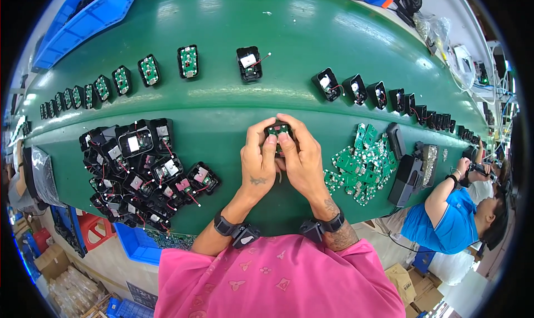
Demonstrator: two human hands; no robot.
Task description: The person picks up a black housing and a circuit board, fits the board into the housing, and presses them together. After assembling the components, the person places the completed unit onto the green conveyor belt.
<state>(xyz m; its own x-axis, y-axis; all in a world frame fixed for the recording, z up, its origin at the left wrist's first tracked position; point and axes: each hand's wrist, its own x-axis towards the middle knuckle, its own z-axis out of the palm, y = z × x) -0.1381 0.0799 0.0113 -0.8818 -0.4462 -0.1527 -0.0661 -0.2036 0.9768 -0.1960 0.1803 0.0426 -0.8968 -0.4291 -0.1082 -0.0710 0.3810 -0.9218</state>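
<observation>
My left hand [257, 158] and my right hand [302, 158] are closed together round a small black plastic housing with a green circuit board [278, 130] in it. Both thumbs press on the board's face, and the fingers wrap the sides, hiding most of the housing. A thin wire end shows below the thumbs. To the left lies a heap of black housings [136, 141] with white or pink blocks and red wires inside. On the right, loose green circuit boards [356, 165] are piled. Beyond my hands stands one black housing [250, 63] with a white block and a wire.
A row of housings with green boards [149, 70] curves off left; open housings with wires [327, 84] curve off right. Black cases [405, 179] lie right of the boards. A blue bin [83, 23] stands far left. A person in a blue shirt [450, 220] works at right.
</observation>
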